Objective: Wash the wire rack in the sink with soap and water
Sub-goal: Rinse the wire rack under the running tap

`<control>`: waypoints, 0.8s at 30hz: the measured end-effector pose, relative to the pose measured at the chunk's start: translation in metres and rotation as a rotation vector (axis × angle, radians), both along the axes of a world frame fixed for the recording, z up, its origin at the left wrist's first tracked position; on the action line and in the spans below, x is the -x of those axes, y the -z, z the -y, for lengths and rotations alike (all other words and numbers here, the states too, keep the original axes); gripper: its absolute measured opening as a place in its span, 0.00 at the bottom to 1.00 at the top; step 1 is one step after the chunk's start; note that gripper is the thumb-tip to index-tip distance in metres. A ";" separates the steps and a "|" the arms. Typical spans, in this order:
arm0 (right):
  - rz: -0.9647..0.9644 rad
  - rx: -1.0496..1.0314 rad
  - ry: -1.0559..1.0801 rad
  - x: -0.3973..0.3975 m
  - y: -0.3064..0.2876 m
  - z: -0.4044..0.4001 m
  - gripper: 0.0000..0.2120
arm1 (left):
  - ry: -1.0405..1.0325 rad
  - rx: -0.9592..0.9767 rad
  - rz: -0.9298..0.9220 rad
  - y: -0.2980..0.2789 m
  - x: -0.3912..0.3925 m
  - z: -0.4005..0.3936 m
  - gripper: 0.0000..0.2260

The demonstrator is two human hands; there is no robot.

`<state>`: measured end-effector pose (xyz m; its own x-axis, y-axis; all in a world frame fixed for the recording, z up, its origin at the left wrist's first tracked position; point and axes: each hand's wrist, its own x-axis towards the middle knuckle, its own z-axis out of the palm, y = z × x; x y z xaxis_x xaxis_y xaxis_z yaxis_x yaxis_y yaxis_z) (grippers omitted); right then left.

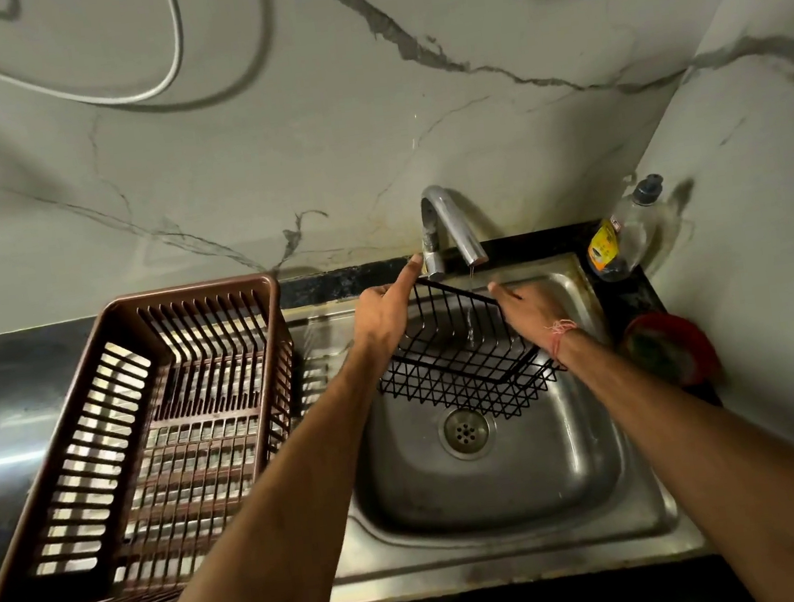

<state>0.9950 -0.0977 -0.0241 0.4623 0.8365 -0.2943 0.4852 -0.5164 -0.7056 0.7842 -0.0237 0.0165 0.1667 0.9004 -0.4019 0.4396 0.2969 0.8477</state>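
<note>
Rinsing step, head view: rack (pixel 466 362) held tilted over the sink (pixel 505 486), near its back edge, under a thin stream from the tap (pixel 450 225). Left hand (pixel 386 312) grips the rack's left rim, index finger up by the tap body. Right hand (pixel 529 310) holds the right rim; its fingers mostly hidden. No suds visible. Next, likely: soap bottle (pixel 625 235), back right corner of the worktop, so one hand must let go.

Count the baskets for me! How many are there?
2: a black wire rack held over the sink under the tap, and a brown plastic basket on the counter left of it.
</note>
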 end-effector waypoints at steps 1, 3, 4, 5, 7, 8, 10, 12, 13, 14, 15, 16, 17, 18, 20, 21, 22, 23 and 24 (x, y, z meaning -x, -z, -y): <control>-0.040 0.004 -0.005 0.003 0.001 0.001 0.28 | -0.026 0.006 0.013 -0.001 -0.003 0.000 0.29; -0.073 -0.020 -0.032 0.010 -0.002 0.003 0.27 | -0.038 0.008 0.022 -0.003 -0.012 -0.001 0.27; -0.089 -0.041 -0.050 0.013 -0.003 0.002 0.28 | -0.025 0.003 0.022 -0.003 -0.017 0.000 0.28; -0.115 -0.061 -0.064 0.017 -0.005 0.001 0.28 | -0.005 -0.013 0.011 -0.004 -0.023 0.001 0.28; -0.201 -0.111 -0.067 0.032 -0.012 -0.006 0.28 | 0.033 -0.090 -0.065 -0.003 -0.035 0.005 0.30; -0.240 -0.146 -0.054 0.040 -0.017 -0.011 0.27 | 0.043 -0.137 -0.122 -0.001 -0.041 0.006 0.31; -0.277 -0.189 -0.011 0.049 -0.025 -0.022 0.25 | 0.037 -0.203 -0.206 0.000 -0.050 0.009 0.33; -0.303 -0.189 0.044 0.048 -0.030 -0.028 0.22 | 0.055 -0.223 -0.218 0.000 -0.054 0.012 0.32; -0.325 -0.186 0.075 0.044 -0.028 -0.029 0.21 | 0.090 -0.232 -0.201 -0.002 -0.055 0.013 0.30; -0.362 -0.180 0.112 0.040 -0.028 -0.029 0.20 | 0.142 -0.243 -0.184 -0.003 -0.054 0.014 0.29; -0.407 -0.176 0.154 0.034 -0.027 -0.029 0.19 | 0.202 -0.262 -0.180 -0.003 -0.054 0.013 0.28; -0.453 -0.173 0.196 0.029 -0.028 -0.029 0.17 | 0.249 -0.279 -0.204 -0.002 -0.052 0.011 0.27; -0.492 -0.154 0.229 0.023 -0.026 -0.029 0.16 | 0.276 -0.285 -0.237 -0.002 -0.048 0.008 0.27; -0.537 -0.126 0.274 0.017 -0.025 -0.029 0.15 | 0.271 -0.273 -0.257 -0.003 -0.043 0.005 0.27; -0.658 -0.091 0.361 0.003 -0.015 -0.028 0.17 | 0.185 -0.217 -0.206 -0.003 -0.029 -0.001 0.25; -0.721 -0.081 0.395 -0.004 -0.008 -0.027 0.19 | 0.130 -0.172 -0.144 -0.003 -0.022 -0.003 0.22; -0.790 -0.072 0.428 -0.007 -0.004 -0.024 0.19 | 0.079 -0.109 -0.072 -0.001 -0.018 -0.004 0.21; -0.844 -0.068 0.462 -0.009 0.001 -0.022 0.18 | 0.043 -0.036 0.007 0.001 -0.016 -0.004 0.22; -0.895 -0.068 0.489 -0.010 0.005 -0.020 0.18 | 0.022 0.036 0.078 0.001 -0.015 0.000 0.27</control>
